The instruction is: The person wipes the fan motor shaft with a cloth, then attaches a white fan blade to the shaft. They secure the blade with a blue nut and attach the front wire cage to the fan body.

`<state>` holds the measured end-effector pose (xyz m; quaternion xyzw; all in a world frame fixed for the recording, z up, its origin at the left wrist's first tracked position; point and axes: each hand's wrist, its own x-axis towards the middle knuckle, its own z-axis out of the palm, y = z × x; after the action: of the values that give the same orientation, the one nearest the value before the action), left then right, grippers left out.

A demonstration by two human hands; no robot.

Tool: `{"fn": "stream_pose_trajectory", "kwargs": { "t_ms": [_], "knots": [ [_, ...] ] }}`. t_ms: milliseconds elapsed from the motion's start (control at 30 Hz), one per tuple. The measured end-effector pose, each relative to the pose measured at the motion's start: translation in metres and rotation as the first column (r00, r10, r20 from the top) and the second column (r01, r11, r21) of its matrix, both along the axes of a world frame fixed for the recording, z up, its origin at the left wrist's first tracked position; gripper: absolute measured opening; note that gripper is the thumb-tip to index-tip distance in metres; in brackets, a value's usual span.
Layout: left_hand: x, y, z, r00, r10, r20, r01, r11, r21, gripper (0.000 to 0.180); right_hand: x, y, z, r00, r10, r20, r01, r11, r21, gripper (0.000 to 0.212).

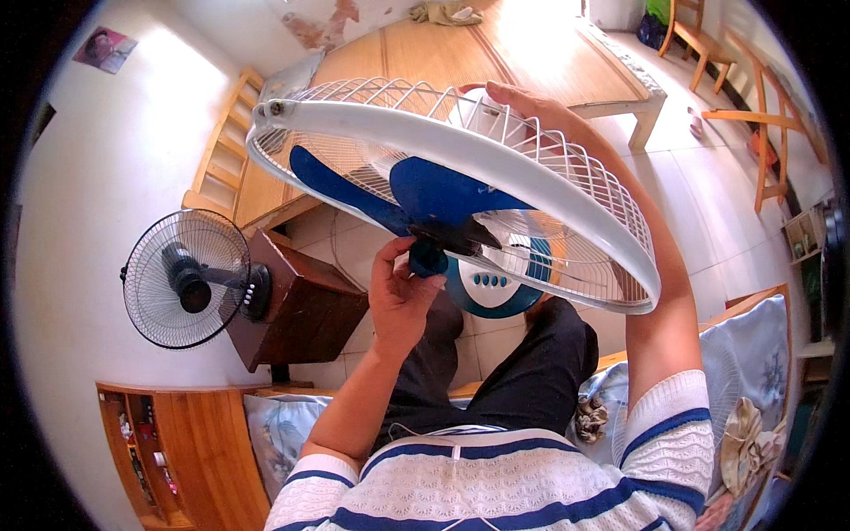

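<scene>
A pedestal fan stands between my knees, its head tilted, with blue blades [452, 190] inside a white rim [443, 149] and a white wire rear cage [584, 164]. No front grille covers the blades on the side nearest me. My left hand [400, 292] pinches the dark blue hub knob [428, 259] at the blades' centre. Behind the cage, my right hand [531, 104] grips the white motor housing [478, 111], its fingers partly hidden by the wires. Below the head shows the teal and white base [500, 296] with a row of buttons.
To the left, a black fan [190, 279] stands on a brown wooden cabinet [301, 310]. A wooden bed platform [398, 57] lies beyond. Wooden chairs [766, 124] stand at the right. Crumpled cloth [744, 442] rests on the blue-covered seat beside me. A wooden shelf unit [208, 451] is at lower left.
</scene>
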<state>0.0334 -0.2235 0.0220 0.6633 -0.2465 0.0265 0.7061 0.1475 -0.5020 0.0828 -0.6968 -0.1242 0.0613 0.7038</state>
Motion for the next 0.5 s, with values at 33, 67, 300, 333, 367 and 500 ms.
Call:
{"fn": "stream_pose_trajectory", "kwargs": {
  "t_ms": [33, 67, 300, 333, 367, 500],
  "knots": [
    [-0.002, 0.002, 0.000, 1.000, 0.018, -0.001, -0.018, 1.000, 0.002, 0.052, -0.001, 0.006, -0.002, 0.999, -0.042, 0.009, 0.043, 0.999, -0.020, 0.063],
    [-0.004, 0.004, 0.000, 0.999, 0.038, -0.001, -0.038, 0.999, 0.004, 0.052, -0.004, 0.012, -0.005, 0.996, -0.084, 0.018, 0.085, 0.996, -0.038, 0.063],
    [-0.006, -0.007, 0.002, 0.997, 0.046, 0.057, -0.051, 0.996, 0.075, 0.051, -0.014, 0.005, 0.005, 0.992, -0.123, -0.013, 0.122, 0.991, -0.061, 0.067],
    [-0.006, -0.008, 0.001, 0.998, 0.061, 0.028, -0.062, 0.996, 0.065, 0.051, -0.014, 0.006, 0.005, 0.991, -0.133, -0.016, 0.131, 0.989, -0.065, 0.068],
    [-0.005, -0.008, 0.000, 0.997, 0.074, -0.001, -0.074, 0.996, 0.054, 0.051, -0.016, 0.007, 0.005, 0.990, -0.142, -0.018, 0.141, 0.988, -0.069, 0.068],
    [-0.007, -0.012, 0.004, 0.992, 0.130, -0.002, -0.129, 0.988, 0.084, 0.050, 0.000, 0.002, -0.008, 0.996, -0.083, 0.029, 0.084, 0.996, -0.024, 0.070]
  ]
}}
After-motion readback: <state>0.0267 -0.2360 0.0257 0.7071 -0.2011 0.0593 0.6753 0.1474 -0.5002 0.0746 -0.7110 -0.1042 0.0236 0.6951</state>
